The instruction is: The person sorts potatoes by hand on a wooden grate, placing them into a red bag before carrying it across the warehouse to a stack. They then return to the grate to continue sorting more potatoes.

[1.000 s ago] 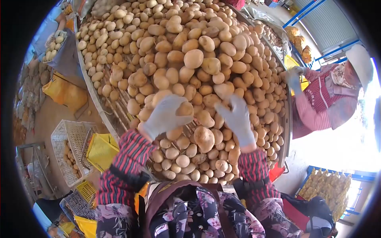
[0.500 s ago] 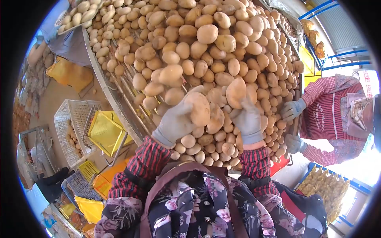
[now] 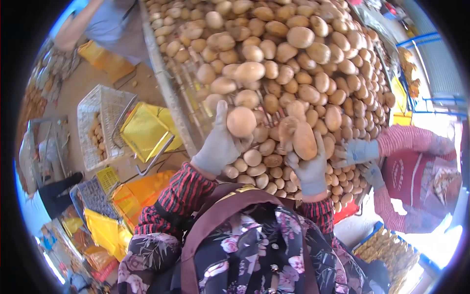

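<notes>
The left hand (image 3: 220, 144) wears a grey glove and is closed around a round potato (image 3: 241, 121), lifted up off the pile. The right hand (image 3: 309, 169), gloved too, grips a long potato (image 3: 304, 140) and seems to have another small one (image 3: 286, 128) tucked beside it. Both hands are up near the chest, just above the near edge of the big potato pile (image 3: 293, 63).

It looks like the picking step: good potatoes are in hand, pulled out from the rest. The next move likely calls for carrying them off to the side and letting go over a container, without dropping the small one.

The pile lies on a long tabletop with a metal rim (image 3: 166, 88). To the left, down on the floor, stand a white wire basket (image 3: 100, 125) with a few potatoes in it and a yellow bag (image 3: 144, 130) held open. Across the pile on the right, another person in a red striped top has a gloved hand (image 3: 356, 152) at the potatoes.
</notes>
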